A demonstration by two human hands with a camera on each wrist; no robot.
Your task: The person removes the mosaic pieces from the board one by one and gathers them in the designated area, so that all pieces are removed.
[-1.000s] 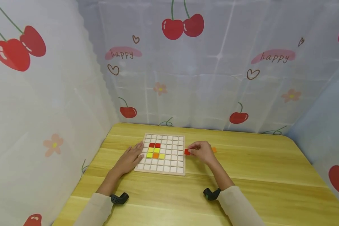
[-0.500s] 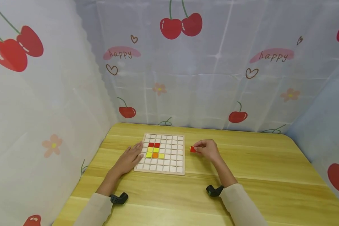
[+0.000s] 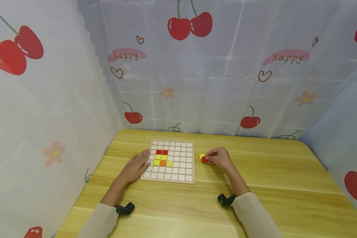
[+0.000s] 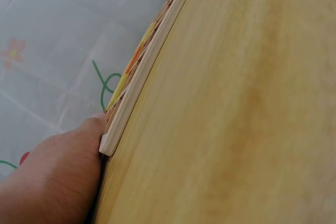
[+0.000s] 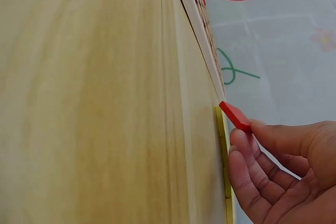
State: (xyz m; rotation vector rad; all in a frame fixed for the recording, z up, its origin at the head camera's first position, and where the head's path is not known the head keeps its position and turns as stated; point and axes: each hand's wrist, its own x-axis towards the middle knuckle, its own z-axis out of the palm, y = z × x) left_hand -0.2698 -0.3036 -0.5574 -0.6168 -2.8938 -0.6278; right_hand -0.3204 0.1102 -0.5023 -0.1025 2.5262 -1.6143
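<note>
Yellowish tabletop (image 3: 172, 211) lies below a thin, straight-edged, bright red tile (image 5: 235, 117).

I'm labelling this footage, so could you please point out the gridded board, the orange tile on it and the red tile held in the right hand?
Gridded board (image 3: 182, 164), head view: a bare cell.
Orange tile (image 3: 163, 163), head view: middle of its top.
Held red tile (image 5: 237, 116), right wrist view: its flat face.

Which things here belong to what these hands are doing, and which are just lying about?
In the job:
grid board touched by the left hand
coloured tiles on it
red tile in the right hand
yellow tiles beside that hand

Just around:
table
cherry-print curtain
black wrist devices
</note>
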